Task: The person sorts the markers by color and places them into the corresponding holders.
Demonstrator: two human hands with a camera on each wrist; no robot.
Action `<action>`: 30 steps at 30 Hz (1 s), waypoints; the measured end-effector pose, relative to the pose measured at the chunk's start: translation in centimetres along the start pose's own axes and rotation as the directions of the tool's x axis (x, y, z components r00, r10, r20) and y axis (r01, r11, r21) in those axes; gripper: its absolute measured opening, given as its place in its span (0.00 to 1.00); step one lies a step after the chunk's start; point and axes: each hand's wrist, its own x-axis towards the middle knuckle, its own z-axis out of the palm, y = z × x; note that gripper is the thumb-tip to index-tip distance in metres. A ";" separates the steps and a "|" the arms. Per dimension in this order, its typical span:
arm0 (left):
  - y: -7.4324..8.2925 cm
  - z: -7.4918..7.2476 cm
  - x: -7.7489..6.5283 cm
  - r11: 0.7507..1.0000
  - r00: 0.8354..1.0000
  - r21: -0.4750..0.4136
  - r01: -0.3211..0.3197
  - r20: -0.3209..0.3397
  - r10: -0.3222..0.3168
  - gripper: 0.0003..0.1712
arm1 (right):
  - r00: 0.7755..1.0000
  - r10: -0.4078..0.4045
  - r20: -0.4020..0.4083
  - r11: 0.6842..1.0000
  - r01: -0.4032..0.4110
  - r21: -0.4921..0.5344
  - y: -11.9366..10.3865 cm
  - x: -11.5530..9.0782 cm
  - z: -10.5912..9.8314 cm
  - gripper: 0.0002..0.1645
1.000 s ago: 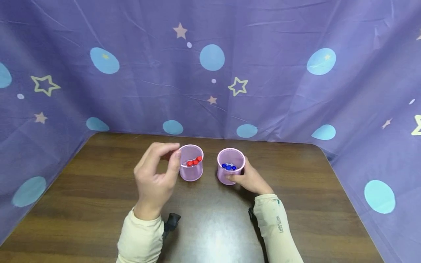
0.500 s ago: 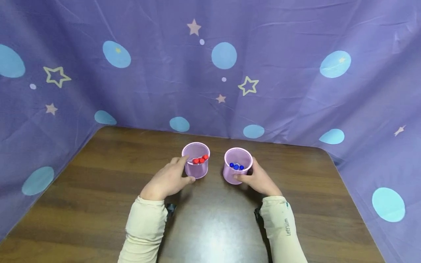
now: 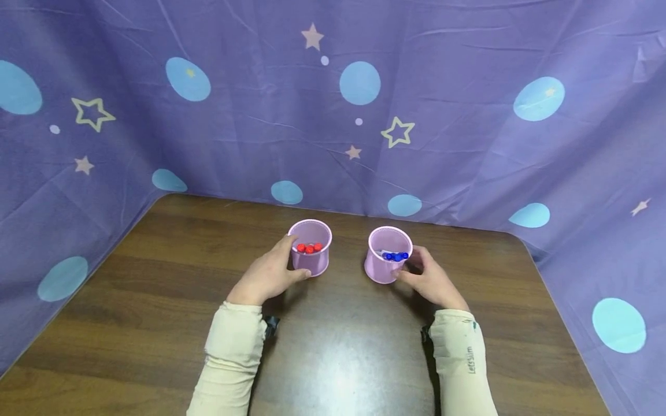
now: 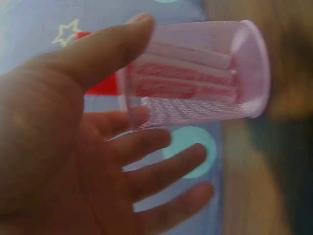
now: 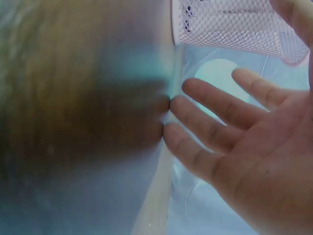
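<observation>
Two pink mesh pen holders stand upright on the table. The left pen holder (image 3: pixel 311 263) has red-capped markers (image 4: pixel 188 81) in it. My left hand (image 3: pixel 265 276) spans this holder, thumb on one side and index finger on the other, in the left wrist view; its other fingers stick out straight. Blue-ended markers (image 3: pixel 397 256) lean to the right inside the right pen holder (image 3: pixel 381 270). Beside it is my right hand (image 3: pixel 434 280), the thumb at its front side. In the right wrist view the fingers (image 5: pixel 210 127) are spread and straight, apart from the mesh.
The brown wooden table (image 3: pixel 140 323) is backed by a purple curtain (image 3: pixel 234 104) with stars and blue dots. A gap of bare wood separates the two holders. Dark straps (image 3: pixel 271 327) show at the sleeves.
My left hand has come down from a raised pose to the left pen holder. The right pen holder has shifted right, widening the gap. Markers in both holders have slid outward.
</observation>
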 end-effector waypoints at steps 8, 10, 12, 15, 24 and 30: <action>-1.7 1.1 1.2 1.000 0.988 -0.019 0.019 -0.155 -0.021 0.45 | 0.993 -0.019 -0.116 0.982 0.041 0.185 -2.0 1.6 2.8 0.59; -1.8 1.2 1.3 0.999 0.982 -0.034 0.014 -0.186 -0.020 0.42 | 0.986 -0.012 -0.164 0.979 0.045 0.197 -2.3 2.0 3.6 0.59; -1.9 1.3 1.4 0.999 0.977 -0.049 0.009 -0.210 -0.019 0.40 | 0.980 -0.004 -0.198 0.982 0.042 0.187 -2.6 2.1 3.9 0.58; -2.0 1.5 1.6 0.997 0.974 -0.072 0.013 -0.226 -0.029 0.38 | 0.976 0.010 -0.216 0.986 0.026 0.162 -2.6 2.2 3.8 0.54; -3.0 1.2 1.9 0.993 0.973 -0.112 0.022 -0.227 -0.047 0.35 | 0.964 0.063 -0.257 0.989 -0.026 0.144 -0.3 1.3 0.5 0.50; -3.5 1.2 1.9 0.991 0.982 -0.133 -0.005 -0.187 -0.020 0.39 | 0.977 0.058 -0.207 0.986 -0.023 0.168 0.4 0.8 -0.6 0.52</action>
